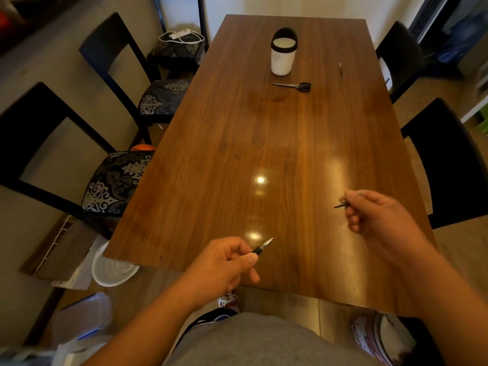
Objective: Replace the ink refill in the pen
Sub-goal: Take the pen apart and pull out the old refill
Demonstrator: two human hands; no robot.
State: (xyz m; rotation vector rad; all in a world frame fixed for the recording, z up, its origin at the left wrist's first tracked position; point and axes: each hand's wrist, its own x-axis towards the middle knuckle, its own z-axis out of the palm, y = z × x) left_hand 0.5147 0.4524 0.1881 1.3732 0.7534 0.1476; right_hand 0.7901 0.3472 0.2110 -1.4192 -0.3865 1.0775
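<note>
Item 1, nearest the lens: grey shirt front point(264, 339), soft knit, filling the bottom edge

Item 2: left hand point(224, 265), fingers curled round the pen point(262, 247); only the fore-end shows, a black grip section ending in a tapered silver tip that points up and away over the near table edge. The rest of the barrel is hidden in the fist

Item 3: right hand point(375, 215), above the right side of the table, well apart from the left. Thumb and forefinger pinch a thin dark sliver point(339, 206) that juts leftward; probably a refill (too blurred to say whether the spent one or the new)

Item 4: table point(264, 143), long walnut-toned wood, glossy, throwing back two lamp glints

Item 5, far end: white cylindrical container point(283, 52) with black rim, upright; scissors point(294, 86) with black handles lying flat just in front; a slim dark rod point(341, 70) to the right, lying alone, perhaps another refill

Item 6: dark chairs point(111, 180) with damask-patterned seats, left side

Handling note: the step appears to be the refill exchange. Judged best done by bringing both hands close, steadying the pen, and feeding the refill in straight, without bending so slender a piece
</note>
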